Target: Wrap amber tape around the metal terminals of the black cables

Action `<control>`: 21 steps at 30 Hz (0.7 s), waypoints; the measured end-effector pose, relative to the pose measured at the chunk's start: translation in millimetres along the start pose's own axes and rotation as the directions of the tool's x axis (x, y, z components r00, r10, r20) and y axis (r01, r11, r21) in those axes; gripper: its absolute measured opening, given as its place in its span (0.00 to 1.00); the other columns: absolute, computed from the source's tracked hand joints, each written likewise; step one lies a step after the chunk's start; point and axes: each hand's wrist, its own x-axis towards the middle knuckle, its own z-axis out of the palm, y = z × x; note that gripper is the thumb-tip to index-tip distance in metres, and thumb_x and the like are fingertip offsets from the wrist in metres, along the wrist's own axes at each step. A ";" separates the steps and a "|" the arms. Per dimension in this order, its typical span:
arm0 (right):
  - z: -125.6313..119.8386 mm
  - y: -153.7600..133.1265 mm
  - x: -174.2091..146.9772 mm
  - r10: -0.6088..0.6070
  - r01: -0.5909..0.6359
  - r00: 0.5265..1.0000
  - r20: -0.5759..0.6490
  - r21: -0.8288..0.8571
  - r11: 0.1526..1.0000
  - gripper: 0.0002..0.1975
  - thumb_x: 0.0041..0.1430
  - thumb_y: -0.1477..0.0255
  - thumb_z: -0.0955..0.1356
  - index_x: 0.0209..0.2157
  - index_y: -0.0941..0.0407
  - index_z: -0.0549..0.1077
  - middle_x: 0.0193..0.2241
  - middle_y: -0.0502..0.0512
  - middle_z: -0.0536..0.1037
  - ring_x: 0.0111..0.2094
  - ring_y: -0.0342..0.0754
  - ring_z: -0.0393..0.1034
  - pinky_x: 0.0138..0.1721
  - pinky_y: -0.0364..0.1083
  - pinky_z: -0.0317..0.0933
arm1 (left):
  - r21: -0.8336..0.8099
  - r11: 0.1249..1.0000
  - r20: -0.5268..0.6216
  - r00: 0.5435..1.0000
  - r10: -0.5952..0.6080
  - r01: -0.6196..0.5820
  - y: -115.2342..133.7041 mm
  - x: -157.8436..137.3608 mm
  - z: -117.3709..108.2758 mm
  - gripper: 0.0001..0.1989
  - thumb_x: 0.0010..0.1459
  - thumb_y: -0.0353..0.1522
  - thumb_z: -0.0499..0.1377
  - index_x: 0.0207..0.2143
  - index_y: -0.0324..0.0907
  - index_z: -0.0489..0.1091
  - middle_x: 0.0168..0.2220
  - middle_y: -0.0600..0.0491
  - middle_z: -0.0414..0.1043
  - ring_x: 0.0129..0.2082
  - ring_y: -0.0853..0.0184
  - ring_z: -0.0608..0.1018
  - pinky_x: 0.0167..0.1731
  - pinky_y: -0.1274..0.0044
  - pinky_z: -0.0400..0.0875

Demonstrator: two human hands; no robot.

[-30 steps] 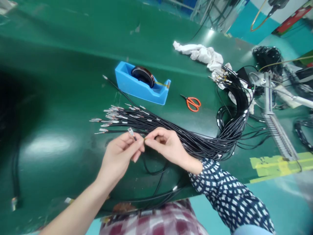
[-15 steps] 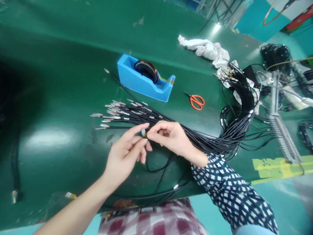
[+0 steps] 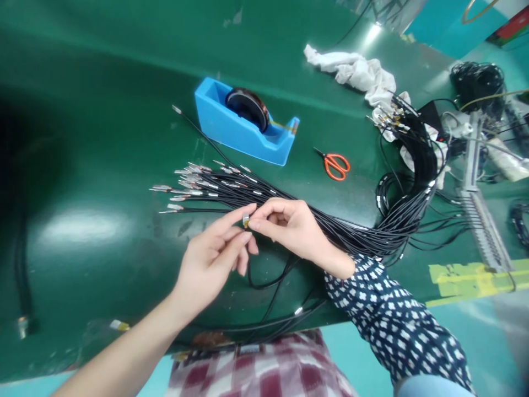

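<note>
Between my two hands a black cable ends in a small silver connector (image 3: 246, 218) with a bit of amber tape below it. My left hand (image 3: 217, 251) pinches the cable just under the connector, thumb and fingers close together. From the right, my right hand (image 3: 287, 223) has its thumb and index fingertip pressed at the connector and the tape. The cable hangs below my fingers and loops to the right. Just behind my hands lies a thick bundle of black cables (image 3: 343, 229), their silver connector ends fanned out to the left.
A blue tape dispenser (image 3: 243, 135) with a roll of amber tape (image 3: 248, 107) stands behind the bundle. Orange-handled scissors (image 3: 336, 166) lie right of it. White cloth (image 3: 355, 71), more cables and a grey slotted rail (image 3: 485, 226) occupy the right side.
My right fingertips have shifted slightly around the connector, and the amber tape now shows more plainly against it. The view has moved a little; my left hand keeps its hold.
</note>
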 end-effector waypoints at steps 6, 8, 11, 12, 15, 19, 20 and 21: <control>0.5 0.2 0.3 0.019 -0.019 1.000 0.001 0.007 1.000 0.12 0.55 0.64 0.72 0.31 0.60 0.75 0.27 0.52 0.76 0.23 0.39 0.64 0.23 0.40 0.57 | -0.001 1.000 0.008 1.000 0.002 -0.002 1.2 -0.8 -1.1 0.20 0.64 0.31 0.56 0.58 0.46 0.65 0.26 0.58 0.72 0.17 0.74 0.71 0.20 0.79 0.67; 0.3 0.5 0.4 0.022 -0.022 1.000 0.005 0.017 1.000 0.12 0.55 0.63 0.72 0.31 0.60 0.75 0.27 0.52 0.76 0.23 0.39 0.64 0.23 0.40 0.57 | 0.004 1.000 0.007 1.000 -0.006 0.006 1.4 -1.2 -1.4 0.20 0.63 0.31 0.56 0.58 0.46 0.65 0.26 0.58 0.72 0.17 0.74 0.71 0.20 0.79 0.67; 0.2 0.7 0.5 0.020 -0.020 1.000 0.006 0.025 0.999 0.12 0.55 0.64 0.72 0.31 0.60 0.75 0.27 0.52 0.76 0.22 0.38 0.63 0.22 0.40 0.57 | 0.015 1.000 0.007 1.000 -0.006 0.006 1.3 -1.4 -1.9 0.20 0.63 0.31 0.55 0.58 0.46 0.65 0.26 0.58 0.72 0.17 0.74 0.71 0.20 0.79 0.67; 0.2 0.8 0.6 0.021 -0.021 1.000 0.006 0.025 0.999 0.12 0.55 0.64 0.72 0.31 0.60 0.75 0.26 0.52 0.76 0.22 0.38 0.63 0.22 0.40 0.56 | 0.020 1.000 0.007 1.000 -0.008 0.008 1.1 -1.3 -1.9 0.21 0.63 0.31 0.55 0.58 0.46 0.65 0.26 0.58 0.72 0.17 0.74 0.71 0.20 0.79 0.67; 1.0 1.0 0.9 0.028 -0.028 1.000 0.000 0.022 0.999 0.12 0.55 0.64 0.72 0.31 0.60 0.75 0.26 0.52 0.76 0.22 0.38 0.63 0.22 0.40 0.56 | 0.023 1.000 0.006 1.000 -0.011 0.011 0.5 -0.8 -2.1 0.21 0.63 0.31 0.56 0.58 0.46 0.66 0.26 0.58 0.72 0.16 0.74 0.71 0.20 0.79 0.67; 2.7 2.9 1.3 0.024 -0.024 0.999 -0.024 0.021 0.999 0.12 0.54 0.65 0.72 0.31 0.60 0.75 0.27 0.53 0.77 0.22 0.38 0.63 0.22 0.40 0.57 | 0.018 1.000 0.001 1.000 -0.020 0.020 0.7 -0.4 -1.9 0.21 0.63 0.31 0.56 0.58 0.45 0.66 0.25 0.58 0.72 0.16 0.74 0.70 0.19 0.80 0.67; 3.2 3.6 1.3 0.025 -0.024 0.999 -0.027 0.022 0.999 0.12 0.54 0.64 0.72 0.31 0.60 0.75 0.27 0.53 0.77 0.21 0.38 0.63 0.22 0.40 0.57 | 0.015 1.000 -0.002 1.000 -0.024 0.024 1.0 -0.4 -1.6 0.21 0.62 0.31 0.57 0.58 0.45 0.66 0.25 0.58 0.73 0.15 0.75 0.70 0.19 0.80 0.66; 3.7 4.3 1.3 0.026 -0.025 0.999 -0.027 0.021 0.999 0.12 0.54 0.64 0.72 0.31 0.60 0.75 0.27 0.53 0.76 0.22 0.38 0.63 0.22 0.40 0.57 | 0.009 1.000 -0.005 1.000 -0.026 0.026 1.3 -0.3 -1.2 0.21 0.62 0.32 0.57 0.58 0.45 0.66 0.24 0.58 0.73 0.15 0.75 0.71 0.18 0.80 0.66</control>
